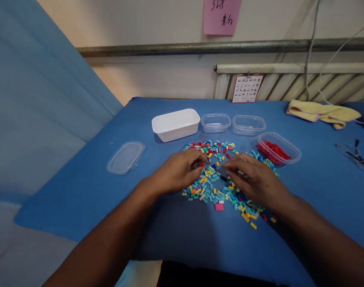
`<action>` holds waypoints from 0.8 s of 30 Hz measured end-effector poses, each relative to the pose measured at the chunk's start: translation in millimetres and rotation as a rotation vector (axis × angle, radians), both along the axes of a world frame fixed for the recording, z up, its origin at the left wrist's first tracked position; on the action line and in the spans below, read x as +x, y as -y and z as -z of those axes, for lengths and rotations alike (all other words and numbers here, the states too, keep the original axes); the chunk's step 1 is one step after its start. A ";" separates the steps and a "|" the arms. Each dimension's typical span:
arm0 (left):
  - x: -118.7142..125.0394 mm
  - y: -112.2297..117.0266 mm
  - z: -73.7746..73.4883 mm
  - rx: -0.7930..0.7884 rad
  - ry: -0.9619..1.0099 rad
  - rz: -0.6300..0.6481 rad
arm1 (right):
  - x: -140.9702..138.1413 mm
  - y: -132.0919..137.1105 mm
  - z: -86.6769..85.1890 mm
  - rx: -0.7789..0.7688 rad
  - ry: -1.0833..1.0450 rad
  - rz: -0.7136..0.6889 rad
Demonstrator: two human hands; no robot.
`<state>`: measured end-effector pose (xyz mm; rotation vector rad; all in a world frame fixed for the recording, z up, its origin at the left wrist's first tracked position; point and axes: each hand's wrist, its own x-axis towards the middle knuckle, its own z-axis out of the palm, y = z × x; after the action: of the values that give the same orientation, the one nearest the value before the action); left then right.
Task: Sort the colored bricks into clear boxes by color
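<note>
Small toy building bricks (213, 187), mostly light blue, yellow and red, lie in a loose pile on the blue cloth. Over the pile's left side is my left hand (180, 169), its fingers curled in. A bit of red shows by its fingertips, but whether it is held cannot be made out. Facing it across the pile, my right hand (256, 179) has its fingers bent toward the thumb; something small shows between them, too unclear to name. Behind my right hand stands a clear plastic container (294, 153) with red bricks (274, 151) inside.
A white tub (176, 124) and two clear containers (216, 122) (249, 124) stand behind the pile. To the left lies a clear lid (126, 158). At the right are a yellow cloth (321, 111) and eyeglasses (357, 155). A radiator (289, 81) and wall border the table's back.
</note>
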<state>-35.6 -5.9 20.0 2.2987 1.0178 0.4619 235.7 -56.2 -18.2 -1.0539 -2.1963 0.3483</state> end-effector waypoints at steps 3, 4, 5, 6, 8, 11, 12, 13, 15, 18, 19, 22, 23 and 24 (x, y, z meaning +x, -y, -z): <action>13.1 8.2 2.6 -0.339 0.381 -0.090 | -5.6 3.7 -5.2 0.051 -0.026 -0.007; 17.8 10.9 4.1 -0.441 0.486 -0.098 | -7.5 5.3 -7.0 0.072 -0.037 -0.016; 21.9 13.0 5.7 -0.534 0.563 -0.097 | -9.1 6.8 -8.6 0.092 -0.048 -0.024; 25.2 14.4 7.4 -0.609 0.619 -0.096 | -10.3 8.2 -9.8 0.109 -0.055 -0.033; 29.0 15.3 10.7 -0.707 0.673 -0.094 | -11.3 10.1 -11.2 0.138 -0.062 -0.046; 30.0 13.9 14.5 -0.752 0.691 -0.088 | -11.1 10.8 -11.3 0.160 -0.060 -0.056; 29.8 13.5 15.3 -0.755 0.693 -0.083 | -11.2 10.7 -11.3 0.153 -0.055 -0.057; 29.4 13.2 15.7 -0.755 0.688 -0.079 | -11.4 10.7 -11.7 0.142 -0.052 -0.058; 27.9 12.7 15.8 -0.727 0.659 -0.080 | -11.1 11.1 -14.2 0.109 -0.047 -0.058; 21.0 9.2 14.9 -0.458 0.536 -0.095 | -2.9 12.5 -23.0 0.109 -0.019 -0.014; 17.2 6.7 14.6 -0.301 0.460 -0.094 | 3.4 12.7 -26.7 0.137 -0.004 0.045; 3.2 -2.9 13.9 0.145 0.138 -0.064 | 33.3 9.8 -35.9 0.297 0.032 0.370; -1.5 -6.1 13.4 0.222 0.041 -0.055 | 45.6 7.4 -37.1 0.358 0.045 0.476; -6.1 -8.9 12.6 0.262 -0.037 -0.035 | 57.9 4.4 -37.1 0.413 0.038 0.571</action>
<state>-41.8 3.0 7.4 2.5312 1.0706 0.5994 293.7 -60.7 18.9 -1.3786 -1.7820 -0.3664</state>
